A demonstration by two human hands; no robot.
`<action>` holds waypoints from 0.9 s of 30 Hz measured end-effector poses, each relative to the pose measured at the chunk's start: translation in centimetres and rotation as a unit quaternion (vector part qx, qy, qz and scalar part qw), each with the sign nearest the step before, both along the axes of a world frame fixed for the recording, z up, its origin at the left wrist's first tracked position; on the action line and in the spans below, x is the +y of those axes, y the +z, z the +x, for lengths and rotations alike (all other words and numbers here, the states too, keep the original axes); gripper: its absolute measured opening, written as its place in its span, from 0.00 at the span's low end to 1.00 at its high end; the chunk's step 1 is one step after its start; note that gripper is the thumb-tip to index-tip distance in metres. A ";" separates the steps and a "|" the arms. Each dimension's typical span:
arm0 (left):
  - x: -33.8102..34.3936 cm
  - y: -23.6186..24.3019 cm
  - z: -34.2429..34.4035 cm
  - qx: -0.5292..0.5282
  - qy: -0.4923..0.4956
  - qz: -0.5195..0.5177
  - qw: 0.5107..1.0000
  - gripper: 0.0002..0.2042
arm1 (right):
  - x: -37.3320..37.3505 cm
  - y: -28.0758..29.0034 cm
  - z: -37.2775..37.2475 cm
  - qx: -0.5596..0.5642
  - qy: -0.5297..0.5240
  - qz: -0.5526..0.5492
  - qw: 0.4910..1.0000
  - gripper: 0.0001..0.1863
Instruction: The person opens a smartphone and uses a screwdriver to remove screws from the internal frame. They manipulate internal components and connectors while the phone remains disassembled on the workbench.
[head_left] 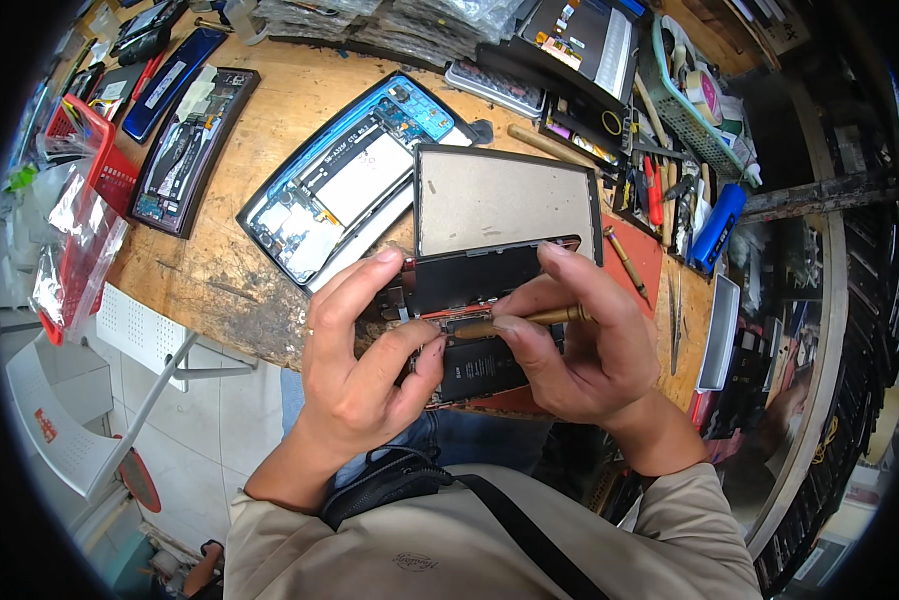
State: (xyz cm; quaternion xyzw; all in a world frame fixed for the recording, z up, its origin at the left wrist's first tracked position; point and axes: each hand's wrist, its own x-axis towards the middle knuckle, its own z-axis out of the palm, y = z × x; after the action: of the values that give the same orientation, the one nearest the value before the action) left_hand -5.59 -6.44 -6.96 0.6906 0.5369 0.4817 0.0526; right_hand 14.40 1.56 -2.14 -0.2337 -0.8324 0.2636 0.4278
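Note:
An opened phone is held between my hands just past the table's front edge. Its black screen panel is lifted up, and the black battery shows in the lower half. My left hand grips the phone's left side, with one finger up by the screen panel. My right hand pinches a slim brass-coloured tool that lies across the phone's inside. One finger of that hand rests at the screen's upper right edge. Where the tool's tip meets the phone is hard to make out.
Behind the phone stands a dark-rimmed shallow tray. Left of it lies an opened blue phone frame. A red basket is at the left. A red mat holds a brass screwdriver; a blue cylinder and tools crowd the right.

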 end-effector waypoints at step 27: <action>-0.1 0.1 0.0 -0.003 -0.002 -0.006 1.000 0.12 | -0.1 -0.1 -0.2 0.010 0.008 -0.003 1.000 0.34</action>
State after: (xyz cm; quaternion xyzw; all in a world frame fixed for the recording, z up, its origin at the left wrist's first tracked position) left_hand -5.62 -6.49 -6.88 0.6896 0.5386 0.4805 0.0597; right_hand 14.17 1.48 -2.19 -0.2257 -0.8293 0.2715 0.4332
